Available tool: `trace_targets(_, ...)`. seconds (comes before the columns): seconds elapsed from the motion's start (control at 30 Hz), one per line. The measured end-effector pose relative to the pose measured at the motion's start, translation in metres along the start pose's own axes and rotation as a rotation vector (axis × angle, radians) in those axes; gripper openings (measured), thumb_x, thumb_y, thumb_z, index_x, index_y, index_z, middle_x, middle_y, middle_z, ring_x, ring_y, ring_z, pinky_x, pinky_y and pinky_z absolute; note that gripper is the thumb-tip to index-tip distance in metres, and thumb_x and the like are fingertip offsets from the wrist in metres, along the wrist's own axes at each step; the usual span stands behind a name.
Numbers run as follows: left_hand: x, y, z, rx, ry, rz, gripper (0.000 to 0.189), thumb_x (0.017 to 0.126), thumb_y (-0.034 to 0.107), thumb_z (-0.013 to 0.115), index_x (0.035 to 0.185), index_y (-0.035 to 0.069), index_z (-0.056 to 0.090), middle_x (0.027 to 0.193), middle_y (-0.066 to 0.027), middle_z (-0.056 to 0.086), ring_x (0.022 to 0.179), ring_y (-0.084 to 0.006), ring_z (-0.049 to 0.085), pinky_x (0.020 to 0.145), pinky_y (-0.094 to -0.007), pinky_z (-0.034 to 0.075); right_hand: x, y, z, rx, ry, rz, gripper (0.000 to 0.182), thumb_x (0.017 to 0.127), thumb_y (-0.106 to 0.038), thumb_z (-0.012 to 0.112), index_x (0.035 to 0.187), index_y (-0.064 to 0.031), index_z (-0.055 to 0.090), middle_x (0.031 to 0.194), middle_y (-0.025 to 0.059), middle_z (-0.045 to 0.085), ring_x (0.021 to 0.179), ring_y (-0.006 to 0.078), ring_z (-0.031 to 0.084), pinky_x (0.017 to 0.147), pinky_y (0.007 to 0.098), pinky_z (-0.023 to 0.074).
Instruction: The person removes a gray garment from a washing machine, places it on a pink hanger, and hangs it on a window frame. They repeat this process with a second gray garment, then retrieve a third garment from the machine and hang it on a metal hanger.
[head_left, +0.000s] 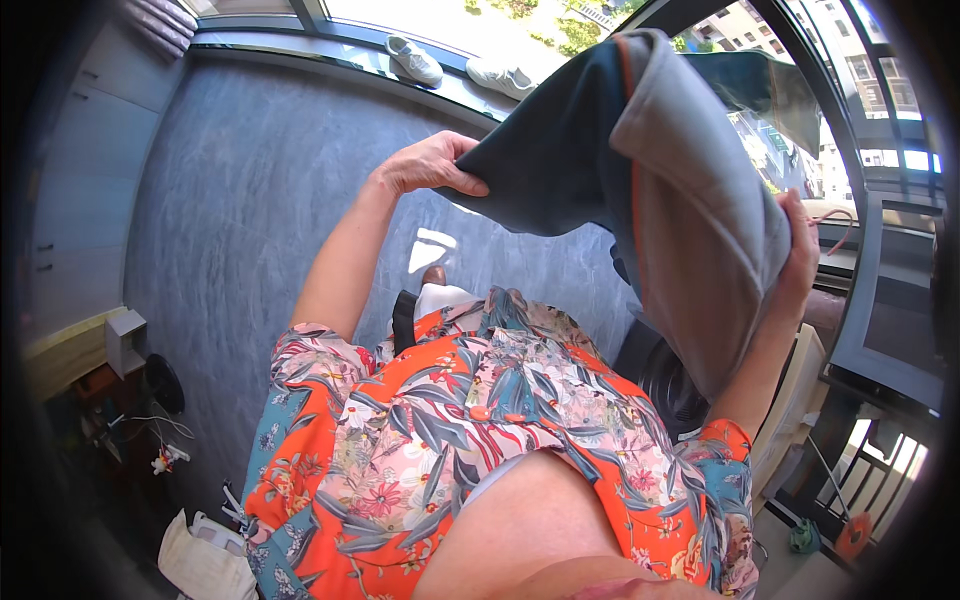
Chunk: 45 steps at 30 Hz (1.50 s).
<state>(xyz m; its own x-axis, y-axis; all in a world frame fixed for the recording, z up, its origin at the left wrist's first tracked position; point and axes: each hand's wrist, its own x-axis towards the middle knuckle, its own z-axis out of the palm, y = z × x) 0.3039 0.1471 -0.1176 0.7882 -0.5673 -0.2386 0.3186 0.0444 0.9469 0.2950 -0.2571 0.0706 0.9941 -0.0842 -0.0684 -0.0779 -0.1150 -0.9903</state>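
Note:
A garment or cloth (559, 142), dark teal on one side and grey on the other with an orange seam, hangs raised between both hands. My left hand (433, 165), on the picture's left side, pinches a dark corner between thumb and fingers. At the right, my right hand (802, 244) grips the grey edge, its fingers partly hidden behind the fabric. The cloth arches upward between them and drapes down along the right forearm. A thin pink cord (836, 217) sticks out beside the right hand.
White shoes (415, 61) stand on the window ledge beyond the cloth. Pale cabinets (97, 180) line the left side. A black round-doored appliance (667, 382) is partly hidden at lower right. A white bag (202, 559) lies at lower left, below loose cables (161, 424).

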Motion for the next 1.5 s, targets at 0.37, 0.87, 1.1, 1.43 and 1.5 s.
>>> trace_targets(0.37, -0.024, 0.019, -0.118, -0.366, 0.22, 0.479, 0.042, 0.076, 0.023, 0.075, 0.111, 0.007, 0.06, 0.099, -0.0062, 0.066, 0.098, -0.0168, 0.062, 0.095, -0.0366, 0.044, -0.017, -0.035, -0.077, 0.434, -0.051, 0.063, 0.038, 0.099, -0.026, 0.035, 0.116, 0.0009, 0.056, 0.108, 0.0187, 0.063, 0.096, 0.0262, 0.063, 0.083, 0.0361, 0.0538)
trace_targets(0.87, 0.062, -0.042, 0.034, -1.212, 0.02, 0.098, 0.052, 0.088, 0.038, 0.058, 0.122, 0.0, 0.05, 0.118, -0.0135, 0.058, 0.105, -0.022, 0.058, 0.09, -0.0366, 0.049, -0.041, 0.015, -0.137, 0.556, 0.091, 0.327, 0.04, 0.099, -0.029, 0.035, 0.116, 0.0011, 0.056, 0.111, 0.0188, 0.061, 0.098, 0.0284, 0.062, 0.086, 0.0396, 0.0517)
trace_targets(1.1, 0.062, -0.042, 0.04, -1.176, 0.087, 0.043, 0.05, 0.09, 0.036, 0.056, 0.122, -0.001, 0.049, 0.117, -0.0141, 0.058, 0.103, -0.0222, 0.06, 0.089, -0.0364, 0.05, -0.065, 0.01, -0.136, 0.64, 0.069, 0.411, 0.043, 0.098, -0.032, 0.035, 0.117, 0.0016, 0.056, 0.113, 0.0194, 0.06, 0.101, 0.0297, 0.061, 0.09, 0.0415, 0.0489)
trace_targets(1.43, 0.068, -0.062, 0.034, -0.018, 0.417, -0.226, 0.049, 0.082, 0.027, 0.067, 0.12, -0.001, 0.053, 0.086, -0.0055, 0.063, 0.071, -0.0109, 0.059, 0.052, -0.0235, 0.047, -0.079, 0.003, -0.093, 0.475, 0.303, 0.086, 0.024, 0.093, -0.026, 0.053, 0.095, -0.0043, 0.063, 0.091, 0.0052, 0.065, 0.087, 0.0142, 0.062, 0.078, 0.0254, 0.0505)
trace_targets(1.5, 0.069, -0.037, 0.047, 0.215, 0.383, -0.192, 0.048, 0.079, 0.025, 0.068, 0.118, 0.001, 0.056, 0.081, -0.0059, 0.063, 0.071, -0.0113, 0.058, 0.057, -0.0258, 0.047, -0.067, -0.018, -0.07, 0.338, 0.277, -0.073, 0.015, 0.089, -0.02, 0.061, 0.093, -0.0051, 0.065, 0.084, -0.0003, 0.063, 0.074, 0.0059, 0.056, 0.067, 0.0176, 0.0446)
